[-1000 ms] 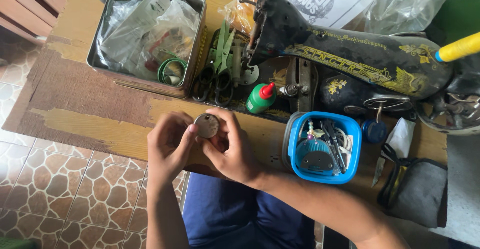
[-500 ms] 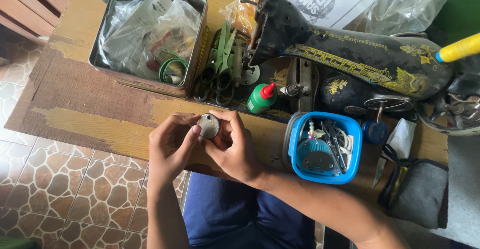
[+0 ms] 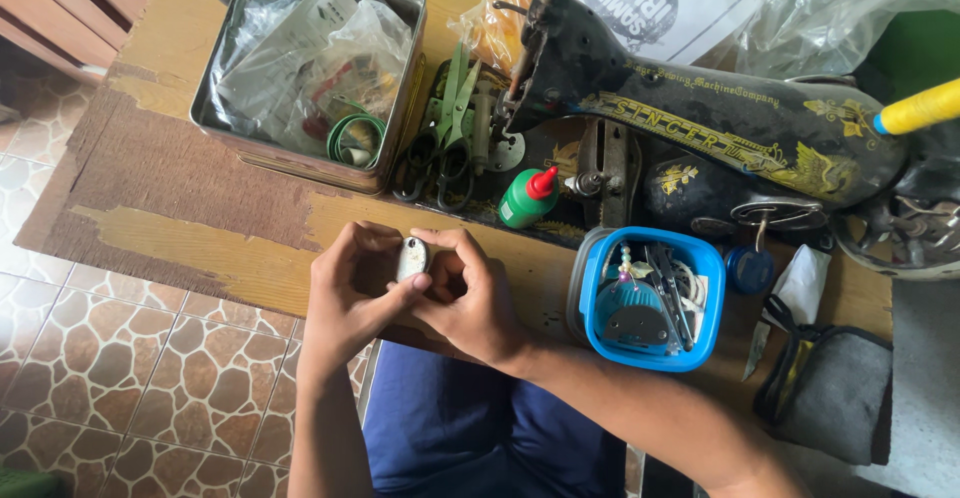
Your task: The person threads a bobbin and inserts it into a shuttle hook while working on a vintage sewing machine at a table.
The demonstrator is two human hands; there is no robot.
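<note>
Far edge: my black sewing machine (image 3: 720, 128)
Far left corner: metal tin (image 3: 310, 68) of plastic bags
Near edge: blue tub (image 3: 650, 298), green bottle (image 3: 527, 198)

Both forearms are bare to the frame's edge — no sleeves, watch or rings show. The left hand (image 3: 345, 303) and right hand (image 3: 470, 303) wear no gloves — blue trousers (image 3: 450, 428) cover the lap.

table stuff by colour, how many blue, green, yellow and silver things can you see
Blue: 2, the blue tub and a small blue bobbin
Green: 3, the green bottle, green scissors and green tape roll
Yellow: 1, the yellow spool
Silver: 2, the metal tin and the small metal piece held by the left hand and right hand
Total: 8
</note>
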